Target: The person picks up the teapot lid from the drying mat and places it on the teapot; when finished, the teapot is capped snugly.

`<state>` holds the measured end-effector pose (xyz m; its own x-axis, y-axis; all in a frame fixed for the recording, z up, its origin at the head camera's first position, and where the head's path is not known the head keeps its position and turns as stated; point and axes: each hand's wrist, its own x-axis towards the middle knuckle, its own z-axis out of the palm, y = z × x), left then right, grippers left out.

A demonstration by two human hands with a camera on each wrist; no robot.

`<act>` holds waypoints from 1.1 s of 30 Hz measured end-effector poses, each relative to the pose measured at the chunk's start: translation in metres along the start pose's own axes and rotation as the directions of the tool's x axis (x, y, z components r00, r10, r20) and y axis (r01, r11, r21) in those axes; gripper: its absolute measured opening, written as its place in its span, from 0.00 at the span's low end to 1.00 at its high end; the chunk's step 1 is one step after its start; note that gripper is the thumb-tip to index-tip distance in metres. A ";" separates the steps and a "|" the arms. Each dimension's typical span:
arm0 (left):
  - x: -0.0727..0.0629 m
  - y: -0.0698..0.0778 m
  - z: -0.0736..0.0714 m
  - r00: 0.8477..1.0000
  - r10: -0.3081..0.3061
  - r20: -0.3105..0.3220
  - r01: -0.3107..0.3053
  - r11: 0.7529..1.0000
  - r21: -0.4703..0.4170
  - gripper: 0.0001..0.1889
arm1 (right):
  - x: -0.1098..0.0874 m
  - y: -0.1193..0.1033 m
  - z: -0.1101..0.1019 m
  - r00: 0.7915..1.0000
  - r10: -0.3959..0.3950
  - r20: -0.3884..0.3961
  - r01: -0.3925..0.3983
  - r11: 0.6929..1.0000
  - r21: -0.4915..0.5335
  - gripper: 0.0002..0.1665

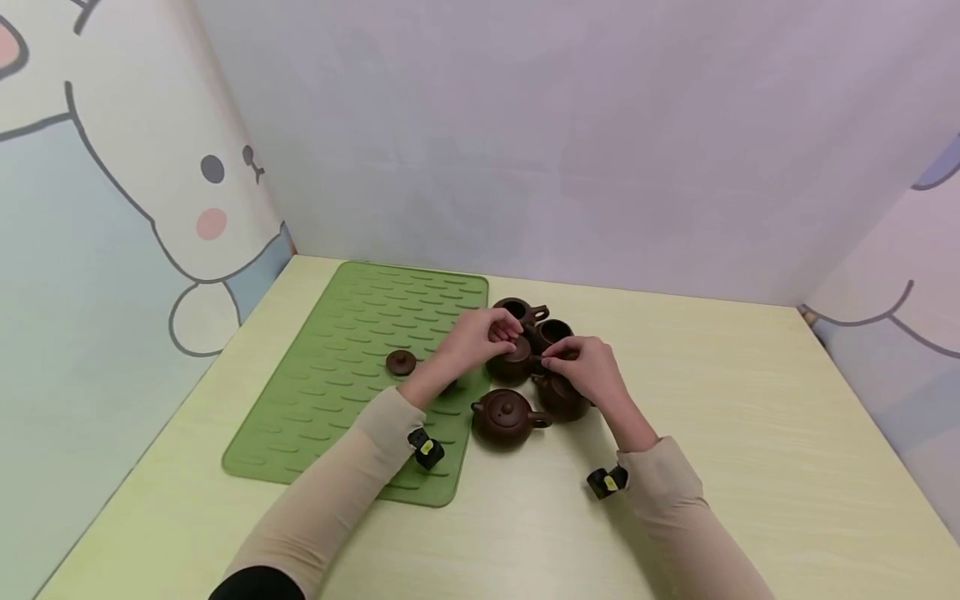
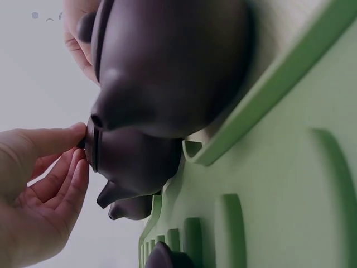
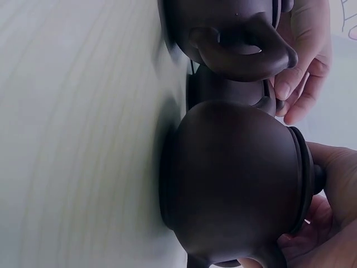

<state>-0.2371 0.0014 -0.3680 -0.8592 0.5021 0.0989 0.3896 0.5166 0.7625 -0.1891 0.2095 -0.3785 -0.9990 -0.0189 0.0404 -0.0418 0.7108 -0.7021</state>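
In the head view, a dark brown teapot (image 1: pixel 510 368) with its lid on stands among others at the mat's right edge. My left hand (image 1: pixel 480 337) pinches the knob of its lid (image 2: pixel 92 146) between thumb and fingers. The fingertips of my right hand (image 1: pixel 592 371) come together at the same teapot's handle (image 1: pixel 537 362). Below my right hand stands another lidded teapot (image 3: pixel 240 167), partly covered by that hand in the head view. Nearest to me is a third lidded teapot (image 1: pixel 504 419), spout to the left.
Behind the hands are two lidless teapots, one at the back (image 1: pixel 513 310) and one to its right (image 1: pixel 555 332). A loose lid (image 1: pixel 401 362) lies on the green mat (image 1: pixel 322 400). Another dark piece (image 1: pixel 449 387) is mostly hidden by my left arm. A wall stands behind the table (image 1: pixel 712 400).
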 end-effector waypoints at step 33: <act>-0.059 -0.058 -0.049 0.996 -0.082 0.044 0.087 0.987 -0.135 0.11 | 0.011 0.018 -0.024 0.989 0.034 -0.147 -0.022 0.996 0.085 0.12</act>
<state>-0.2251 -0.0921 -0.3867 -0.8730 0.4877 0.0080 0.2650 0.4603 0.8473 -0.2009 0.2392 -0.3732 -0.9868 0.1086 0.1204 -0.0214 0.6488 -0.7606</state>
